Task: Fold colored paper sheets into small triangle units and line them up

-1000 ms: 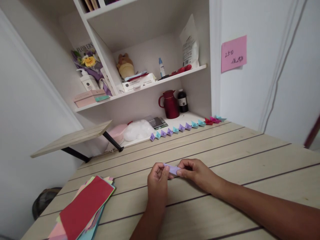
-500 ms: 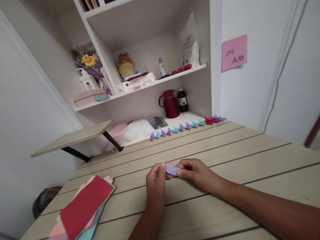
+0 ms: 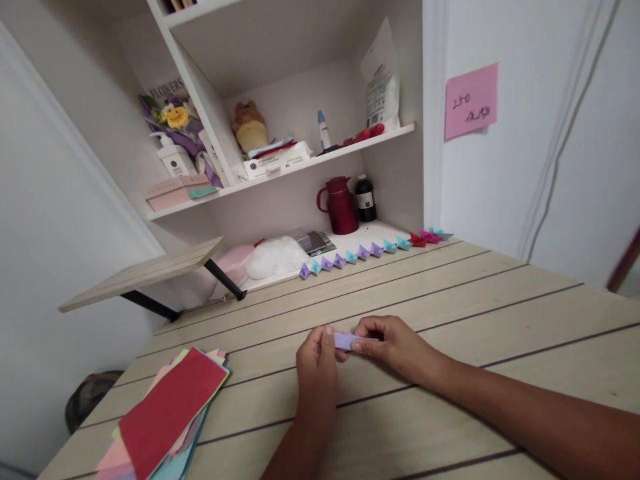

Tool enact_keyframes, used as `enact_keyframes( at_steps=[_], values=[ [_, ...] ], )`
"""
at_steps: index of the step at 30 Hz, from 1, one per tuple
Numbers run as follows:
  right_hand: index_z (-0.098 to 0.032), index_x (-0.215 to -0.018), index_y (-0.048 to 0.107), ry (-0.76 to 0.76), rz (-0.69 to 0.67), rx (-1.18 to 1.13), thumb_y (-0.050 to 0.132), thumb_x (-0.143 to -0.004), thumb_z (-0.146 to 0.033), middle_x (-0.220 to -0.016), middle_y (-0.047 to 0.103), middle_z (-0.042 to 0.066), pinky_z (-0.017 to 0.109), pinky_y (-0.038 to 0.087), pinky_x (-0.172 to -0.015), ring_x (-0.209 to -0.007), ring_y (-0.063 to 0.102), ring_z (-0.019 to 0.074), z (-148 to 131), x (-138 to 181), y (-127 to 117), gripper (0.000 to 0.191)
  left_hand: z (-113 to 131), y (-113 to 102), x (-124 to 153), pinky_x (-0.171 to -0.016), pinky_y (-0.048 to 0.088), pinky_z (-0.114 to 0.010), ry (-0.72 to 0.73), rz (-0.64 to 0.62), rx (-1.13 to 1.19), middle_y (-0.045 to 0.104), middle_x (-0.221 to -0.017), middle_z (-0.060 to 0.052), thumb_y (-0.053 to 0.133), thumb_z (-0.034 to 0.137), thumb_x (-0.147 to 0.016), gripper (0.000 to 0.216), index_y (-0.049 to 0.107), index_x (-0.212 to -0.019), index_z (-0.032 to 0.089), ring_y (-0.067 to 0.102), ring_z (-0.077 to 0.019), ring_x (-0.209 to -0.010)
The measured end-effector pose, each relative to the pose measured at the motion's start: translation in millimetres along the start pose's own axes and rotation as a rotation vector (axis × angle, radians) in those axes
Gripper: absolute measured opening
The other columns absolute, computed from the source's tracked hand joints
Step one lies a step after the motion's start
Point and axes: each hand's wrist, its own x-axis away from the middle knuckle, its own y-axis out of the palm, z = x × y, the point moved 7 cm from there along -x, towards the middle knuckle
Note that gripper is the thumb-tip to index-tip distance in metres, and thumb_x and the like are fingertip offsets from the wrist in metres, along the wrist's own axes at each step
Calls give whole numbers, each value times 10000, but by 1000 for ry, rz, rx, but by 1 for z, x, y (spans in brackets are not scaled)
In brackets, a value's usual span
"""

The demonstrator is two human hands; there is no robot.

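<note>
A small folded strip of lilac paper (image 3: 344,341) is stretched between my two hands, over the middle of the wooden table (image 3: 480,413). My left hand (image 3: 319,353) pinches its left end between thumb and fingers. On the other end, my right hand (image 3: 383,339) is closed, its thumb on the near face of the paper. Fingers cover both ends, so the full folded shape is hidden. Beyond the hands, a row of small folded paper boats (image 3: 351,257) in lilac, light blue, red and magenta lines the table's back edge.
A fanned stack of coloured paper, a red sheet (image 3: 173,407) on top, lies at the left. Behind it stands a small raised wooden shelf (image 3: 145,273) on black legs. At the back are a dark red jug (image 3: 342,207), a dark bottle (image 3: 366,199) and a white fluffy bundle (image 3: 278,257).
Both hands keep their hold on the lilac paper. My left hand has shifted slightly right, and a bit of the paper now shows past my right fingers. The view has tilted a little.
</note>
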Motion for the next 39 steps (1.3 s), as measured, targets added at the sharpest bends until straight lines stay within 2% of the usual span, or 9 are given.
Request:
enact_keyframes(
  at_steps=[4, 7, 11, 13, 16, 22, 31, 35, 39],
  values=[
    [-180, -697, 656, -25, 21, 64, 643, -758, -325, -661, 632, -4, 260, 375, -610, -661, 541, 163, -2, 1, -2, 158, -1, 3, 0, -663, 419, -267, 8, -71, 75, 622, -569, -22, 470, 472, -871, 377, 649, -809, 146, 579, -176, -609],
    [-194, -743, 675, -97, 55, 199, 615, -791, -281, -732, 668, 16, 277, 394, -650, -714, 574, 181, -8, 1, -9, 116, -4, 4, -2, -716, 434, -292, -8, -98, 63, 642, -602, -35, 437, 438, -890, 372, 654, -881, 137, 605, -192, -652],
    [-231, -811, 693, -220, 37, 497, 598, -822, -221, -811, 693, 25, 326, 382, -786, -821, 590, 204, -14, -1, -20, 96, -3, 1, -5, -816, 447, -336, 72, -53, -99, 669, -933, -91, 397, 343, -903, 318, 644, -966, 153, 622, -209, -823],
    [-247, -821, 694, -215, 6, 602, 601, -821, -203, -846, 699, 21, 342, 373, -825, -871, 585, 215, -9, -4, -23, 104, -2, 3, -4, -866, 443, -347, 137, -63, -210, 599, -1110, -105, 449, 254, -863, 262, 617, -1043, 164, 599, -209, -923],
    [-252, -849, 693, -177, -13, 669, 608, -806, -187, -899, 701, 21, 341, 388, -833, -914, 579, 223, -1, -7, -27, 115, -2, 11, -1, -913, 434, -357, 194, -139, -336, 509, -1204, -102, 513, 129, -774, 368, 557, -1135, 189, 563, -203, -999],
    [-256, -928, 675, -190, -12, 675, 598, -802, -178, -929, 704, 24, 349, 406, -840, -910, 586, 225, 1, -7, -25, 168, 0, 24, 5, -953, 397, -354, 292, -258, -463, 529, -1119, -46, 527, 19, -687, 420, 531, -1047, 235, 504, -202, -1099],
    [-259, -981, 580, -213, 19, 628, 585, -772, -135, -949, 683, 7, 337, 401, -814, -899, 581, 217, 1, -5, -26, 243, -1, 27, 3, -845, 393, -334, 302, -276, -565, 601, -932, 1, 502, 12, -699, 273, 523, -874, 221, 535, -186, -947],
    [-243, -907, 515, -207, 57, 565, 540, -738, -78, -826, 631, -18, 272, 406, -683, -752, 567, 171, -2, -5, -29, 237, -3, 27, 1, -807, 395, -318, 314, -253, -578, 608, -861, 9, 504, 25, -720, 205, 528, -801, 212, 540, -177, -875],
    [-233, -807, 540, -226, 46, 647, 515, -719, -48, -831, 617, -12, 267, 397, -693, -756, 560, 166, -4, -3, -29, 207, -4, 27, 1, -788, 400, -312, 307, -245, -610, 616, -838, 4, 512, 15, -724, 200, 544, -774, 206, 544, -178, -855]
  ],
)
